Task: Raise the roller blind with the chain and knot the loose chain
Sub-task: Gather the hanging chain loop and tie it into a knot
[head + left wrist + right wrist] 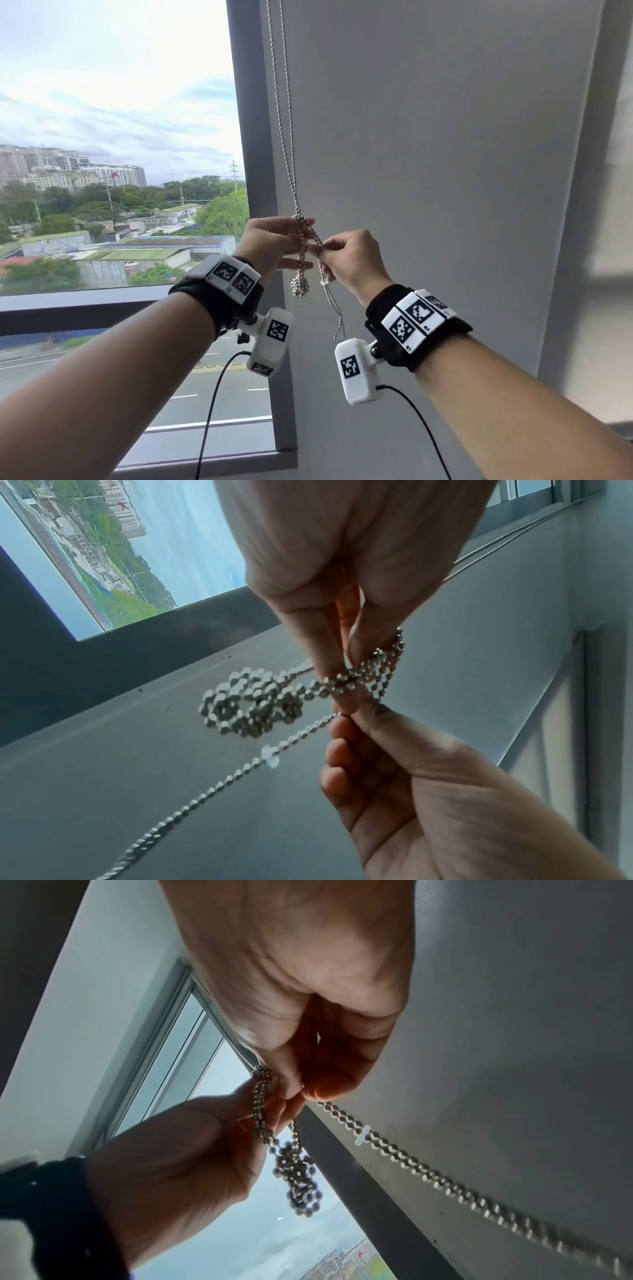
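Observation:
The silver bead chain [285, 113] hangs down along the window frame to my hands. My left hand [297, 244] pinches a bundle of chain loops; below it dangles a knotted clump [300, 286]. My right hand [318, 249], close beside it, pinches a single strand with thumb and forefinger. That strand carries a clear connector [323, 281] and falls in a loose loop [338, 323]. In the left wrist view the bundle [356, 674] wraps my fingers and the clump [250, 704] hangs free. The right wrist view shows the strand [404, 1158] running away. The blind's roller is out of view.
Uncovered window glass [113, 144] fills the left, with a dark frame post [253, 137] beside the chain. A plain grey panel [438, 144] lies behind both hands. Camera cables [212, 404] hang under my wrists.

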Tool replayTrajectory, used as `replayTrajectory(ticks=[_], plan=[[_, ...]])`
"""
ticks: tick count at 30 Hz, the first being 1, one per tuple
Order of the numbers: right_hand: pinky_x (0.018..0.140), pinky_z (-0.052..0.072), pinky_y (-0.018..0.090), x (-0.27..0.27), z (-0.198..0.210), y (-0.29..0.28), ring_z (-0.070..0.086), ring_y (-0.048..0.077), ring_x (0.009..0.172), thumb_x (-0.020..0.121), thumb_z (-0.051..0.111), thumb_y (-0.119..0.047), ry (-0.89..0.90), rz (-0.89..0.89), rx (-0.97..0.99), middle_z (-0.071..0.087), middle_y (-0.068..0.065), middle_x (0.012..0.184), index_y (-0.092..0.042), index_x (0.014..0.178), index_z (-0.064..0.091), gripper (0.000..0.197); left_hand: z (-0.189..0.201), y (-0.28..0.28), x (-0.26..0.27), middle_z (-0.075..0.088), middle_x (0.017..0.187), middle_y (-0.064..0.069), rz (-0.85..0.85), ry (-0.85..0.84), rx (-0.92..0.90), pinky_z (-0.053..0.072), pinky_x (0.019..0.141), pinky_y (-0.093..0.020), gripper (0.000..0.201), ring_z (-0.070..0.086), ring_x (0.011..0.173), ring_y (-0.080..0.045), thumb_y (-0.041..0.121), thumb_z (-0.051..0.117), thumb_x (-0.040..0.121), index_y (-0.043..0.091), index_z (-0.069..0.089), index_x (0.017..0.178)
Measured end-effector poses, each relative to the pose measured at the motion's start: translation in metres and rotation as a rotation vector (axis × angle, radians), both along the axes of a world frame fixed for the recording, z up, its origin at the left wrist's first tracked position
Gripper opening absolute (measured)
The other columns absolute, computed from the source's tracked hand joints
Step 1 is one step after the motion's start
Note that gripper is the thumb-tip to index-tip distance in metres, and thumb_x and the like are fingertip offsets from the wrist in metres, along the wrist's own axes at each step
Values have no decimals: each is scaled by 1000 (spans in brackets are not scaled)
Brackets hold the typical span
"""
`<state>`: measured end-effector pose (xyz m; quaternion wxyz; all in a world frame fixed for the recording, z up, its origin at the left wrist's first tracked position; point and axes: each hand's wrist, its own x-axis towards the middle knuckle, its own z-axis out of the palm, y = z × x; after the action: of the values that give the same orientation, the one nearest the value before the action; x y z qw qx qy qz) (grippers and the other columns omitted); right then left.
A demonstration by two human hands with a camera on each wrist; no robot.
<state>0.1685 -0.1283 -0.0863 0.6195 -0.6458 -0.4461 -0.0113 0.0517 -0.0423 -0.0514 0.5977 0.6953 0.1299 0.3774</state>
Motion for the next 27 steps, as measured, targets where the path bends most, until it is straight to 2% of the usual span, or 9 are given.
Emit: replayTrajectory(ticks=[3,6,8,11,14,17,21,24,27], plan=[[60,62,41,-5,2,2,63,22,51,79,80,-23,88,70,38,72,17,65,-2,71,74,23,1,0,0,71,101,-15,44,-44,-3,58,52,-39,28,70,69,-22,-7,68,73,-1,68,100],[65,61,37,-9,7,7,66,23,58,82,77,-14,265,166,105,71,13,67,-3,75,73,13,3,-1,0,71,98,-18,103,-47,18,59,60,-47,31,68,74,-27,0,75,70,-1,61,98],[65,60,30,-11,11,9,66,22,63,86,70,-4,367,242,139,69,11,73,-5,79,71,7,4,-2,1,69,89,-13,136,-11,46,58,66,-44,37,66,74,-25,3,74,71,5,53,101],[58,55,22,-11,16,6,70,22,73,91,55,6,475,400,125,72,13,84,-4,94,69,18,4,-2,2,64,90,-14,138,53,53,58,71,-43,47,64,73,-23,10,74,73,7,44,110],[66,56,30,-9,13,5,73,26,79,92,45,7,585,575,116,74,16,86,-2,98,67,24,5,-2,2,66,93,-17,123,118,39,57,73,-45,52,65,74,-25,16,74,74,8,46,116],[75,59,37,-12,7,4,71,32,86,94,43,3,608,663,113,72,22,93,9,112,63,27,5,-3,2,67,94,-18,105,150,17,56,74,-44,51,63,75,-28,17,75,73,11,51,118],[70,57,32,-14,3,-3,70,24,75,95,40,-3,593,731,71,73,17,89,0,100,68,28,4,0,-1,63,79,-8,97,160,-24,54,55,-31,44,58,61,-18,12,74,74,14,54,113],[63,50,25,-19,3,-7,63,16,67,95,44,-3,500,750,33,70,15,87,3,110,63,25,2,4,-2,64,76,-8,104,130,-56,52,52,-27,38,59,54,-15,4,70,77,12,55,110],[56,39,23,-22,0,-6,49,13,58,93,50,2,462,717,31,67,15,80,3,108,64,20,2,8,-4,62,71,-12,123,125,-50,47,49,-28,33,53,44,-16,4,70,76,8,56,107]])
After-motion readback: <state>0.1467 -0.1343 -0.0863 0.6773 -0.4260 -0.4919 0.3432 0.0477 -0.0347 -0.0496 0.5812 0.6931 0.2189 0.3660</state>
